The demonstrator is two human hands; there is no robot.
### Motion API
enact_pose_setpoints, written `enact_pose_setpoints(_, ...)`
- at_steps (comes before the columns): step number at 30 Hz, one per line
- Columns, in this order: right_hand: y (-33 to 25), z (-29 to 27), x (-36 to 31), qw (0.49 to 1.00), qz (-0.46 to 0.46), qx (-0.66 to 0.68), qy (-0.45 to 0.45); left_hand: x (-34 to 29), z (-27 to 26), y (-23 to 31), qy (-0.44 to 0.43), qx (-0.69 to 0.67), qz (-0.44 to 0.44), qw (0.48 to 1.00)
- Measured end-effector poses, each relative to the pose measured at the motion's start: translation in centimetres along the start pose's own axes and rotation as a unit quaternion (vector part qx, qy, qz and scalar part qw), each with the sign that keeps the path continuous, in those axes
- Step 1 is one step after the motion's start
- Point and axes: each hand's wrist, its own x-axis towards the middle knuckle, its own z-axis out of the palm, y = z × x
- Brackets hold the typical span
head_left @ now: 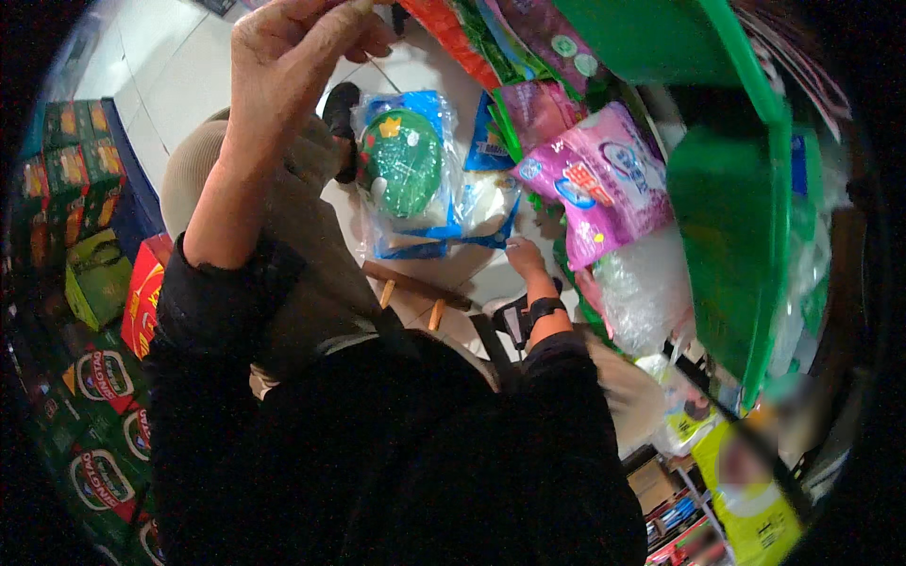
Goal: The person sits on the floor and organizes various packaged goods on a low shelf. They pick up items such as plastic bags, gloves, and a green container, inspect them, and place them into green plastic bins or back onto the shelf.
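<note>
My left hand (307, 42) is raised high at the upper edge, its thumb and fingers drawn together. Whatever they hold, if anything, is cut off by the picture's edge. Lower and to the right, my right hand (526, 257) has its fingers closed at the blue border of a clear plastic bag (489, 209) with whitish contents. Beside that bag, on the pale floor tiles, lies a clear-and-blue plastic package with a round green item (401, 162) inside. A dark band circles my right wrist.
A pink-purple package (604, 179) and other colourful bags lean at the right, beside a large green plastic bin (727, 255). A small wooden stool (415, 285) stands between my knees. Stacked dark green cartons (104, 476) and a red box (146, 292) line the left.
</note>
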Motion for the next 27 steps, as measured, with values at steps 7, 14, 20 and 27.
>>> enact_pose_setpoints(7, 7.0, 6.0, 5.8, 0.982, -0.082, 0.145, 0.089, 0.4, 2.1, 0.1, 0.004, -0.128, -0.047, 0.991)
enact_pose_setpoints(14, 3.0, 5.8, 6.4, 0.936, -0.024, 0.34, 0.093, 0.4, 4.0, 0.4, 0.021, -0.058, -0.115, 0.991)
enact_pose_setpoints(20, 1.0, 4.5, 5.8, 0.986, 0.038, 0.163, 0.021, 0.1, 3.6, 0.3, 0.014, 0.016, -0.143, 0.989)
enact_pose_setpoints(27, -2.1, 6.0, 4.4, 0.977, 0.035, 0.208, 0.035, -1.0, 4.2, 1.0, 0.044, 0.097, -0.105, 0.989)
